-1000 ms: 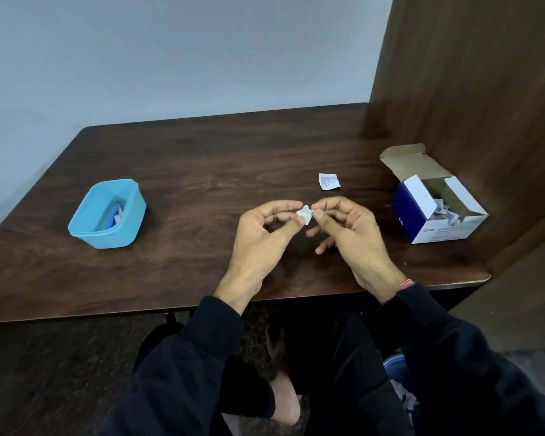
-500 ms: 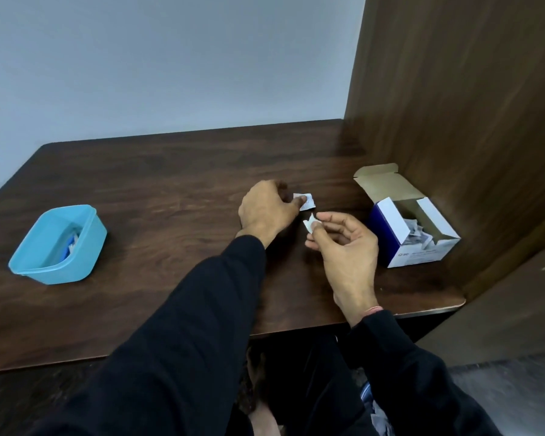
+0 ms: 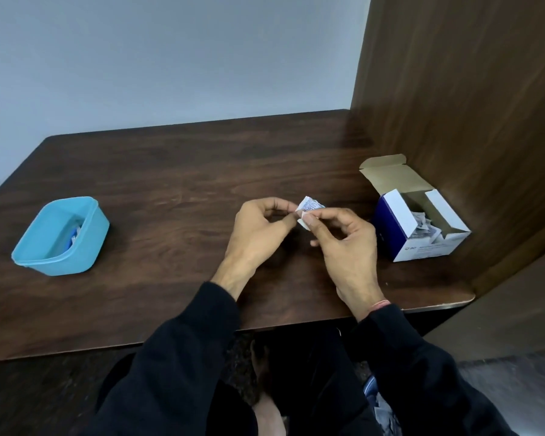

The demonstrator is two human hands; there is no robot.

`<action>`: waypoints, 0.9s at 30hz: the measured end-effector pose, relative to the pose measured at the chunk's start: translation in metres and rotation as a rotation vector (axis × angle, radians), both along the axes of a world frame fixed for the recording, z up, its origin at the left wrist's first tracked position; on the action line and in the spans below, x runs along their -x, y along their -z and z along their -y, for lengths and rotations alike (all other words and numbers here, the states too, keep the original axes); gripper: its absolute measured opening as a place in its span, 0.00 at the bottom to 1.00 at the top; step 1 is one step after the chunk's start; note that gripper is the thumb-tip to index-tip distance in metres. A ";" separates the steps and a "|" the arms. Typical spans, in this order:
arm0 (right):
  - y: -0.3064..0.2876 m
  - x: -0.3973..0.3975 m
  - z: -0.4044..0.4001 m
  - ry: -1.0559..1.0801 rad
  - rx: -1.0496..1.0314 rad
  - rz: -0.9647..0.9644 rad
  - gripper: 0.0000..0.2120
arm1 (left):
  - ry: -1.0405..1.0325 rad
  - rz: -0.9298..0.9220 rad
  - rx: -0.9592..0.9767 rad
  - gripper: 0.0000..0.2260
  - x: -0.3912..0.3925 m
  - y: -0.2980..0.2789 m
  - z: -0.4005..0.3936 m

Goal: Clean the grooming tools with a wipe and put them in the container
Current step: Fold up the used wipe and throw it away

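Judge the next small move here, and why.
Probably tear the packet open: both the left hand and right hand pinch it between fingertips above the table, and no bare wipe shows yet.

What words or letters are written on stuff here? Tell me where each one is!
"BD": on the white front of the open cardboard box, beside a small round logo.
Line of print right of "BD" on the box: too blurred to read.
Small blue print on the wipe packet pinched by the left hand and right hand: too small to read.
Blue container: no text visible.
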State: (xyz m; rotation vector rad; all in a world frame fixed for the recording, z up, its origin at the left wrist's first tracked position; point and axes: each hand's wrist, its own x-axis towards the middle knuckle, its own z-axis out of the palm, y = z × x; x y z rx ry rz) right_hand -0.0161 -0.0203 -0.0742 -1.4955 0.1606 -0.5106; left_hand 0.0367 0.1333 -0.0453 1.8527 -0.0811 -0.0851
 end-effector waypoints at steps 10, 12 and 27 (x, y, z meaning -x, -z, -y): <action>-0.005 0.007 -0.002 -0.143 0.044 -0.035 0.06 | 0.093 0.097 0.100 0.08 0.042 0.010 -0.025; -0.007 0.008 -0.002 -0.138 0.023 -0.026 0.11 | 0.085 0.103 0.099 0.07 0.042 0.011 -0.024; -0.011 0.011 -0.003 -0.188 0.009 -0.055 0.11 | 0.042 0.129 0.126 0.06 0.045 0.012 -0.026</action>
